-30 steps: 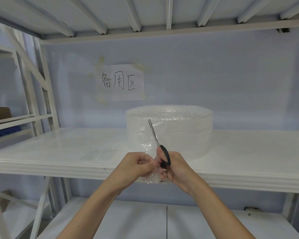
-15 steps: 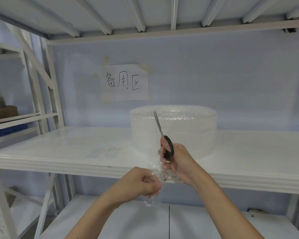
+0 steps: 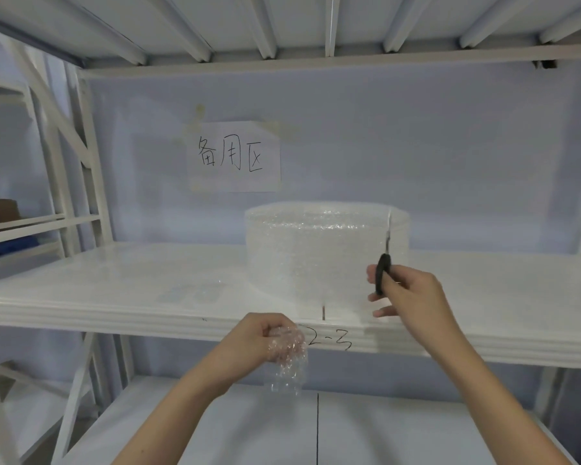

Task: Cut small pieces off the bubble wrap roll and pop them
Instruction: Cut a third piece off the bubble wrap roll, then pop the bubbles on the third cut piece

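White metal shelf (image 3: pixel 114 297), paper sign (image 3: pixel 234 156) on the wall behind; bubble wrap roll (image 3: pixel 319 250) standing on it. Left hand (image 3: pixel 258 337), below the shelf edge, fingers closed around a small bubble wrap piece (image 3: pixel 287 364) hanging down. Right hand (image 3: pixel 406 297), raised before the roll, gripping closed scissors (image 3: pixel 384 266), blades up.

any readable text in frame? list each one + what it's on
"备用区": handwritten in black on the white paper sign taped to the back wall.
"2-3": handwritten in black on the front edge of the shelf, beside the left hand.
Faint patch on the shelf top, left of the bubble wrap roll: too pale and blurred to tell whether it carries text.
Scissors in the right hand: no marking visible.
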`<state>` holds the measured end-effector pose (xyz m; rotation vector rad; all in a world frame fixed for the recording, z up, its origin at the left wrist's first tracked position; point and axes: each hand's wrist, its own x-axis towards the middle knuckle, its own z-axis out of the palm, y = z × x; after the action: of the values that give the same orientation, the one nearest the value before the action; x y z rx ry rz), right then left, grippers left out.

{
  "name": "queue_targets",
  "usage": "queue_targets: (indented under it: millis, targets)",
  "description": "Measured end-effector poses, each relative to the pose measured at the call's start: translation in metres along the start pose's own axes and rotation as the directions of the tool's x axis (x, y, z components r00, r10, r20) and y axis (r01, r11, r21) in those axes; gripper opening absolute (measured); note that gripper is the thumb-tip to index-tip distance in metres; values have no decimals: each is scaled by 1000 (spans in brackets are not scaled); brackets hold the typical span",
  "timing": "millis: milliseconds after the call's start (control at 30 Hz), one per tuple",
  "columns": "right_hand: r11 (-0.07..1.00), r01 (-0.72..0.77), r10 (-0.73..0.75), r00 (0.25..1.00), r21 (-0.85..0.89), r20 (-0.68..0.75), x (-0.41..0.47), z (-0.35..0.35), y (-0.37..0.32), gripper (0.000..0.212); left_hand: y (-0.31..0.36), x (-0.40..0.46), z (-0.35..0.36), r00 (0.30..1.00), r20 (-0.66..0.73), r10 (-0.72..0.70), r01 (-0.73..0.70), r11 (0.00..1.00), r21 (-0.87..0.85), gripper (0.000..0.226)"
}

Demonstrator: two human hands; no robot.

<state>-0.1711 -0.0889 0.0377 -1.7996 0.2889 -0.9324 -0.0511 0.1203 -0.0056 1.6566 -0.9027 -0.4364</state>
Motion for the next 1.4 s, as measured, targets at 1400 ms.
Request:
queue_targets:
  millis: [1400]
  targets:
    - [977, 187, -119, 880, -106, 460, -2, 41, -18, 40, 30, 25, 2, 996, -84, 32, -47, 981, -186, 13]
